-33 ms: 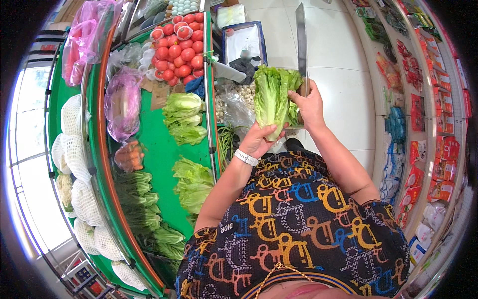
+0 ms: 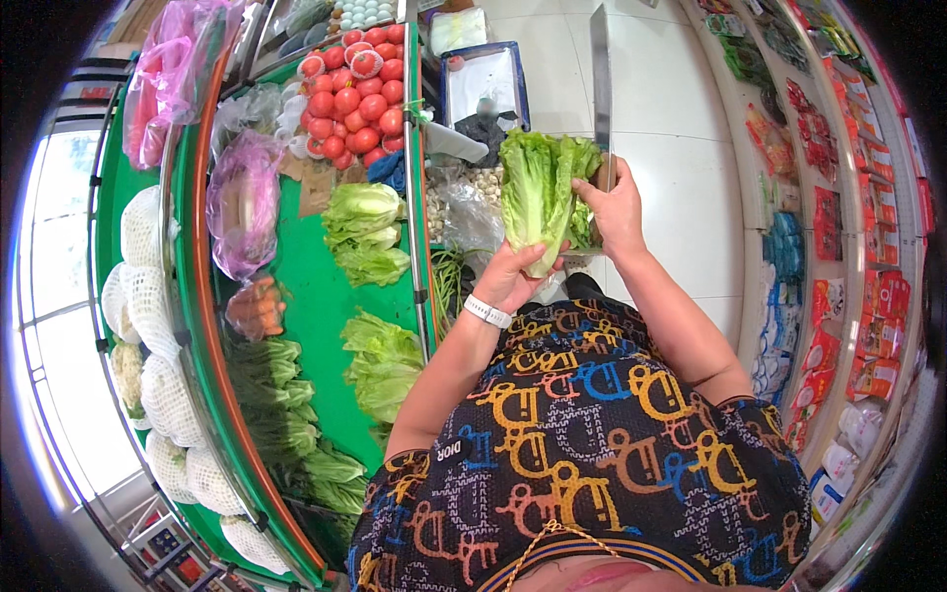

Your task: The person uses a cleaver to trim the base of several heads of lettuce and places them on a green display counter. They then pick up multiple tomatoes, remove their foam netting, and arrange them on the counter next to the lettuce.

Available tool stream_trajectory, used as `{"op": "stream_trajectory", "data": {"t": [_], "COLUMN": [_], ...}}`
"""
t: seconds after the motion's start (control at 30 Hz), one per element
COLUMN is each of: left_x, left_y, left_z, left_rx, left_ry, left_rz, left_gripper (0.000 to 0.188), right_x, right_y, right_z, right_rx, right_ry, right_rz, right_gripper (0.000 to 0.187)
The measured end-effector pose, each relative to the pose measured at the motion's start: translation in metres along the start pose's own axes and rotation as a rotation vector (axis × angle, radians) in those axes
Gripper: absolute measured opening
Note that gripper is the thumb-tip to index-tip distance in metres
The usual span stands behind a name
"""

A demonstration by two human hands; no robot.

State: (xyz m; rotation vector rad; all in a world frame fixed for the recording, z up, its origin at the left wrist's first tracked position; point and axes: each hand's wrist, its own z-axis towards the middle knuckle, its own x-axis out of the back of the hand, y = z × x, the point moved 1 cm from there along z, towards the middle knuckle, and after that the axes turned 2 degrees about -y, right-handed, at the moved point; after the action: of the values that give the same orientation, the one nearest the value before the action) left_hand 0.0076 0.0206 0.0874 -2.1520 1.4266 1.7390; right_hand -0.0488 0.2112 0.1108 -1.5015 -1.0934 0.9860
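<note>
Two closed grips | left fingers (image 2: 523, 259): lettuce (image 2: 525, 187) | right fingers (image 2: 584, 188): knife (image 2: 601, 79), touching lettuce

Floor (image 2: 681, 237) pale, large square-edged tiles. Left: green-lined display stand (image 2: 306, 247), at least 2 tiers, reddish-brown edging (image 2: 200, 237). Far left: tall paned window (image 2: 74, 395), glass washed out white, very bright. Right: pale stocked shelving (image 2: 752, 187), at least 2 tiers, curved by lens. Floor evenly lit.
</note>
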Motion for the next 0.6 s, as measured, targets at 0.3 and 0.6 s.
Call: {"op": "stream_trajectory", "data": {"t": [0.3,0.6], "left_x": [0.019,0.040], "left_y": [0.015,0.039], "left_z": [0.004,-0.024], "left_rx": [-0.212,-0.200], "left_ry": [0.105,-0.020], "left_rz": [-0.502,-0.363], "left_gripper": [0.063,0.072], "right_x": [0.009,0.050], "right_y": [-0.010,0.032], "right_z": [-0.004,0.036], "right_rx": [-0.008,0.005], "right_ry": [0.059,0.124], "right_rz": [0.281,0.014], "right_gripper": [0.036,0.035]}}
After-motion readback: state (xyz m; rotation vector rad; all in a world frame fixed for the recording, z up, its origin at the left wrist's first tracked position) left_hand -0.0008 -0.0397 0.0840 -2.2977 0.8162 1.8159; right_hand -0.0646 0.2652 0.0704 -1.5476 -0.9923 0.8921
